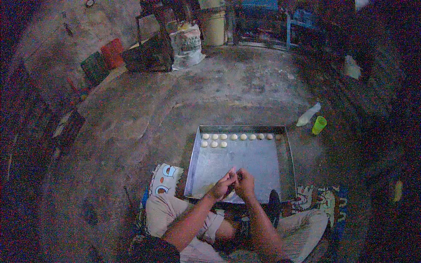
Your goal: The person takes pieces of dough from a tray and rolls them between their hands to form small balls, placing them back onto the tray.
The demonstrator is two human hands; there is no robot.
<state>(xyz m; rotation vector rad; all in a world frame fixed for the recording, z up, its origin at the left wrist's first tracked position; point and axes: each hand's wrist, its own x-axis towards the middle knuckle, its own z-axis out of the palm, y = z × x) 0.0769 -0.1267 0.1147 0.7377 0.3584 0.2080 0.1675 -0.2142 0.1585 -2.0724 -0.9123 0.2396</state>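
A shallow rectangular metal tray [258, 160] lies on the floor in front of my crossed legs. Along its far side sits a row of several small round pale dough pieces [243, 137], with a shorter second row of three [214, 144] at the left. My left hand [222, 187] and my right hand [244, 183] meet over the tray's near part, fingers bent and pressed together. Whatever they hold between them is hidden by the fingers. A pale yellowish patch [204, 190], perhaps dough, shows in the near left corner beside my left hand.
A yellow-green cup [319, 125] and a whitish plastic bag [308, 115] are on the floor beyond the tray's right side. Patterned cloth [165, 179] lies under my legs. Farther off stand a white sack [187, 47], a pale bucket [214, 29], and red [112, 52] and green containers [94, 68].
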